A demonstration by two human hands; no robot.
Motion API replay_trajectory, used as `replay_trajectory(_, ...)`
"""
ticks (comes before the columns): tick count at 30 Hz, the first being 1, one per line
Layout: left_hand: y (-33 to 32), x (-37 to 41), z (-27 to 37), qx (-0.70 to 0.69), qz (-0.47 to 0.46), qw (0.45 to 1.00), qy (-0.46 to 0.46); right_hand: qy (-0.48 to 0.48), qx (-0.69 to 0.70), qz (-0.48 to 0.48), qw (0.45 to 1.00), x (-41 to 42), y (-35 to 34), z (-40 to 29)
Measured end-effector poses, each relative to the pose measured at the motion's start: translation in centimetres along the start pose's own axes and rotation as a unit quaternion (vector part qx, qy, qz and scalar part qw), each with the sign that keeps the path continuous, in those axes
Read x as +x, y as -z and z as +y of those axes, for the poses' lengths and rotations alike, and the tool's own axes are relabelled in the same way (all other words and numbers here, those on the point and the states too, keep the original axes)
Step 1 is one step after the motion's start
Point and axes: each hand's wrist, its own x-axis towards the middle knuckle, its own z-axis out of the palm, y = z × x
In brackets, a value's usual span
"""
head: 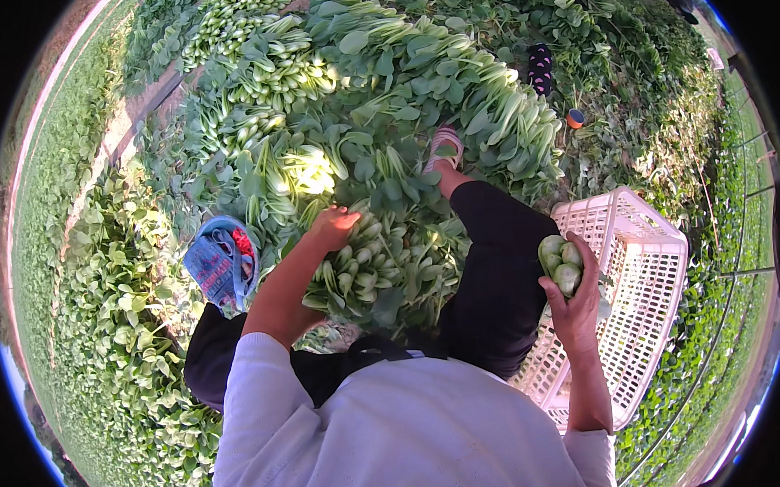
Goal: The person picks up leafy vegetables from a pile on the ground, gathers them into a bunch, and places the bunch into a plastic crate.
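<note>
In my right hand (579, 301) is a small bunch of bok choy (566, 263), its pale cut bases turned up towards me. That hand is raised beside a pale slotted plastic crate (648, 266), over its near side. My left hand (335, 228) lies against the far left edge of a heap of bok choy (365, 264) between my legs. Its fingers stretch over the stalks, and whether they grip any I cannot tell. The heap's stem bases point mostly towards me.
Rows of harvested bok choy (501, 104) fan out ahead. At left stands a blue bucket (254, 274) with a denim cloth item (214, 269) over it. Beyond the crate lie a dark patterned item (540, 69) and a small orange container (575, 118). Leafy crops (130, 355) grow at left.
</note>
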Motion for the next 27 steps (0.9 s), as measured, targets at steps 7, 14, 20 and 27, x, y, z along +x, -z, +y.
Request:
replay_trajectory(7, 2.5, -1.7, 0.0, -0.119, 0.025, 0.991, -0.053, 0.021, -0.04, -0.012, 0.999, -0.8, 0.2, 0.4)
replay_trajectory(14, 10.1, -5.6, -1.5, -0.268, 0.003, 0.958, -0.107, 0.019, -0.051, 0.001, 0.998, -1.2, 0.0, 0.5)
replay_trajectory(20, 15.7, -6.2, 0.1, -0.507, 0.062, 0.859, 0.046, -0.01, -0.006, 0.019, 1.0, -1.2, 0.0, 0.3)
replay_trajectory(27, 22.6, -5.1, 1.9, -0.44, 0.081, 0.891, 0.079, -0.042, -0.033, 0.008, 0.999, -1.7, 0.5, -0.1)
